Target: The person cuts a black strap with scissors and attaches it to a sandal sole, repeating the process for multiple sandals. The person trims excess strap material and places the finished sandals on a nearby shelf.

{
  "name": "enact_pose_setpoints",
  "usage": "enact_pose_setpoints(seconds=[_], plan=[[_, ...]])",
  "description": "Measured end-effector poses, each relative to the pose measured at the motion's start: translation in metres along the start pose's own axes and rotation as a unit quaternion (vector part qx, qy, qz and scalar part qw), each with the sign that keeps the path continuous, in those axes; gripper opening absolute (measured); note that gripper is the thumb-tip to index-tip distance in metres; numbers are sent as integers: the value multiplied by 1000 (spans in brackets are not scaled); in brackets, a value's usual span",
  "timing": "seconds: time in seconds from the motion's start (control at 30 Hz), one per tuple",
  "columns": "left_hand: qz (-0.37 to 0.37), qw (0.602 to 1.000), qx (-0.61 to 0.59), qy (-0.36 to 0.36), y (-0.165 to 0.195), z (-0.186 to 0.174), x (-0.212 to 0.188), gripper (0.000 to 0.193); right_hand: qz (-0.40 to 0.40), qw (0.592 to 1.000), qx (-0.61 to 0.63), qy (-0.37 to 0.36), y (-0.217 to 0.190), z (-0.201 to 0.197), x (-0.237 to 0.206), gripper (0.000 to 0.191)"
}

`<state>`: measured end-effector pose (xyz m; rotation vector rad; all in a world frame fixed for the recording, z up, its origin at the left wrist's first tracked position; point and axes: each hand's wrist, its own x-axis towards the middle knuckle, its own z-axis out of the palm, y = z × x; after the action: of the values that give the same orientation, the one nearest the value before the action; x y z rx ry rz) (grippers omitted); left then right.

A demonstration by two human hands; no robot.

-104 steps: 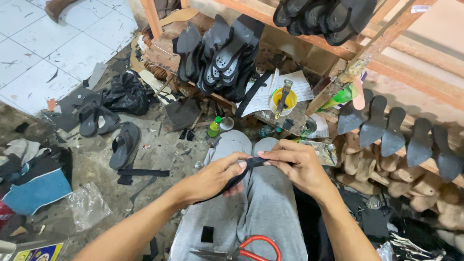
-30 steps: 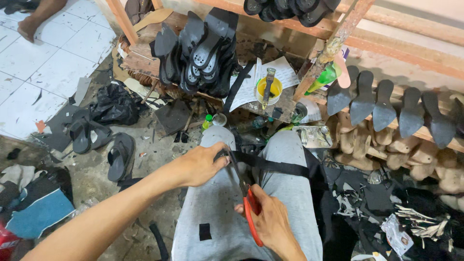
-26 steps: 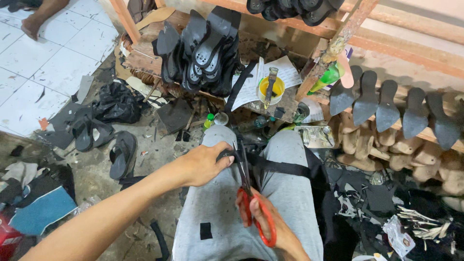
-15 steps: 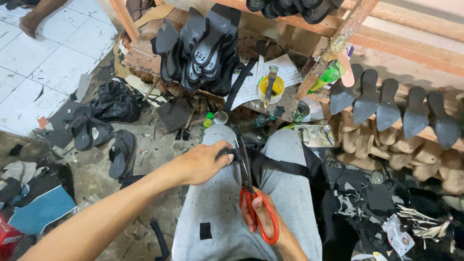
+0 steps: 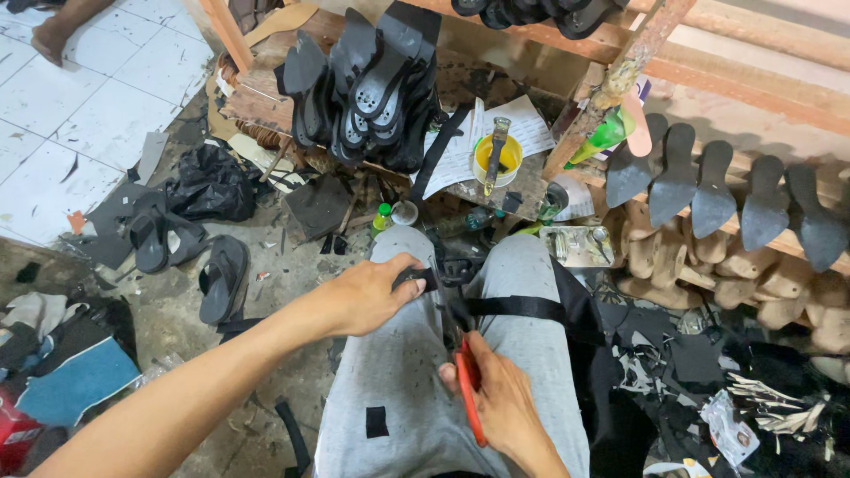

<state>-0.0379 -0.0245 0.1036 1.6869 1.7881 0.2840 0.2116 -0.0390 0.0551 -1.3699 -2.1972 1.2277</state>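
Head view, looking down at lap in grey trousers (image 5: 398, 381). Left hand (image 5: 367, 296) reached in from lower left, fingers closed in a pinch on the left end of a black strap (image 5: 518, 307), held just above the left knee. Strap ran rightward across both thighs and hung off the right side. Right hand (image 5: 496, 398) low in the middle, closed around the red handles of scissors (image 5: 465, 372); blades pointed away from the body toward the strap, tips close by the pinched end, contact with strap not discernible. Small black square scrap (image 5: 377, 421) lay on the near left thigh. Far, beyond the knees: yellow glue pot (image 5: 496, 159) with a tool standing in it, on white paper. Far left of that, a stack of black soles (image 5: 367, 84) leaning upright. Right: row of black heel pieces (image 5: 726, 190) along a wooden rack. Left on floor: black sandals (image 5: 190, 257).
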Motion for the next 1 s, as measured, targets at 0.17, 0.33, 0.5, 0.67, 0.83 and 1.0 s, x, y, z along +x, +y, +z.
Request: enact_pose_setpoints(seconds=[0.17,0.33,0.5,0.67,0.83,1.0], plan=[[-18,1000,14,5,3,0,-2,43,29,993,-110,15,-23,-7,3,65],[-28,999,35,5,5,-2,-4,43,45,989,-140,23,-36,-12,2,62],[-23,1000,12,-1,-3,0,-4,43,44,990,-135,12,-15,-7,5,51],[-8,981,-188,-44,-19,-4,2,47,23,979,204,6,26,5,8,21],[-50,771,-607,-188,-30,-13,-8,52,26,942,335,-28,61,9,4,43],[-42,698,-682,-213,-28,-22,-22,57,-2,923,384,-29,74,14,-1,46]])
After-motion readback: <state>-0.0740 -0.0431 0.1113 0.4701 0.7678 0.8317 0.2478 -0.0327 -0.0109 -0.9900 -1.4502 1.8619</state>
